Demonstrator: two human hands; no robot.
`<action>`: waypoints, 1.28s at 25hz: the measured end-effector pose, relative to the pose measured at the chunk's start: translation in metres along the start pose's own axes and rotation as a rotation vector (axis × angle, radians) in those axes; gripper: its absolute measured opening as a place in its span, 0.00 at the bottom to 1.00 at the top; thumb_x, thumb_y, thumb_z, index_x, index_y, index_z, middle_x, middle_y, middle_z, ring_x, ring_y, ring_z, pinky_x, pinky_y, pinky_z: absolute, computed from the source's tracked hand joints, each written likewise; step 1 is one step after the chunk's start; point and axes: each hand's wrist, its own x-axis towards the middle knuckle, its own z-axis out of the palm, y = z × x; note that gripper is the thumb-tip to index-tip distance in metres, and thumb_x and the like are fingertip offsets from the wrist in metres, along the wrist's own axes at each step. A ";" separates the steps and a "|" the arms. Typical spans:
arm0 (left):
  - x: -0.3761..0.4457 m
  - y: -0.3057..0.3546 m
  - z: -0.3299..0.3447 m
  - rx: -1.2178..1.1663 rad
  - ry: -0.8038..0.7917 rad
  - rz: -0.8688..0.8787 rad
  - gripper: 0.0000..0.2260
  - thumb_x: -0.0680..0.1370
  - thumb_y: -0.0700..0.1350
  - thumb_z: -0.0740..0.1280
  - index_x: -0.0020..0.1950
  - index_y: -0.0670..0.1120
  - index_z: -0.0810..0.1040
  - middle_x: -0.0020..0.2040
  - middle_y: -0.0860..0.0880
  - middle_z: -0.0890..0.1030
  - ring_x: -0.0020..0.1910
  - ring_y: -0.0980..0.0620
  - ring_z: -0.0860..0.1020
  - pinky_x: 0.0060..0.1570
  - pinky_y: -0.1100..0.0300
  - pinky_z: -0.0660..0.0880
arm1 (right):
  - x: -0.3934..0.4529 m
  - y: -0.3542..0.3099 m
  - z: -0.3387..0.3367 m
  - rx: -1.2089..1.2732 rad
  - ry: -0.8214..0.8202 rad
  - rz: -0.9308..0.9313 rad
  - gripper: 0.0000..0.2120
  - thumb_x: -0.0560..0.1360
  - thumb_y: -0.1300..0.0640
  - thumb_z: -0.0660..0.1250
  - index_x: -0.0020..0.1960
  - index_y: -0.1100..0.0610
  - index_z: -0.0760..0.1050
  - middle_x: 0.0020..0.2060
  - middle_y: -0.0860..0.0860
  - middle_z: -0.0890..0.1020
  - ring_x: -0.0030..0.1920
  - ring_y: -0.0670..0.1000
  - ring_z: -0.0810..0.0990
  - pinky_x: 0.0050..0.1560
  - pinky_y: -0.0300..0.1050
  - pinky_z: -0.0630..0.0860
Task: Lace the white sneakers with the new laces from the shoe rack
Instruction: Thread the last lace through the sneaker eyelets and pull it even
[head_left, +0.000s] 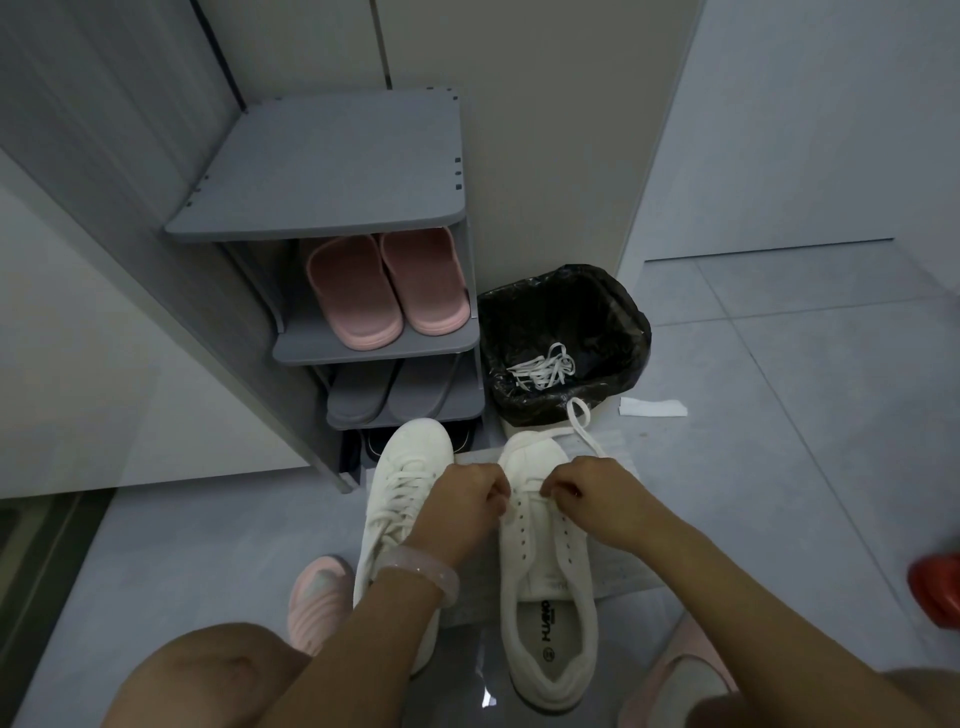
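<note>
Nearest to you, your bare knees frame the bottom of the view, with a pink slipper on your left foot. Just beyond, two white sneakers stand side by side on the grey tile floor, toes pointing away from you. The left sneaker is already laced up its front. The right sneaker shows bare eyelets down most of its length, with a new white lace threaded only near the toe.

Your left hand, with a clear bangle on its wrist, has its fingers curled tight over the forward eyelets of the right sneaker, pinching the lace there. Your right hand is curled the same way just beside it, knuckles up, gripping the other side of the lace; a loose end loops out past the toe toward the bin.

Farther on, a bin lined with a black bag holds a tangle of old white laces, and a white paper scrap lies on the floor beside it. To the left stands the grey shoe rack, with pink slides on one shelf and grey slippers below them.
</note>
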 end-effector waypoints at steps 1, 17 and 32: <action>0.001 0.001 0.002 0.005 0.006 0.012 0.07 0.75 0.36 0.63 0.49 0.39 0.80 0.44 0.41 0.83 0.44 0.47 0.80 0.47 0.60 0.73 | 0.000 0.001 0.001 0.007 0.006 0.008 0.14 0.78 0.58 0.57 0.57 0.54 0.79 0.54 0.54 0.80 0.55 0.52 0.77 0.55 0.44 0.73; 0.001 0.005 0.020 -0.072 0.143 -0.120 0.05 0.75 0.35 0.61 0.44 0.44 0.70 0.35 0.51 0.73 0.39 0.50 0.73 0.34 0.65 0.66 | -0.004 0.002 0.023 0.368 -0.072 0.084 0.18 0.76 0.62 0.60 0.62 0.49 0.76 0.36 0.41 0.76 0.31 0.38 0.71 0.36 0.31 0.68; -0.011 0.021 0.011 -0.027 -0.063 -0.148 0.10 0.75 0.48 0.63 0.48 0.42 0.72 0.43 0.48 0.75 0.41 0.53 0.72 0.38 0.62 0.67 | 0.005 -0.011 0.044 0.243 0.128 0.224 0.09 0.76 0.59 0.59 0.51 0.57 0.78 0.49 0.53 0.81 0.48 0.52 0.79 0.45 0.40 0.71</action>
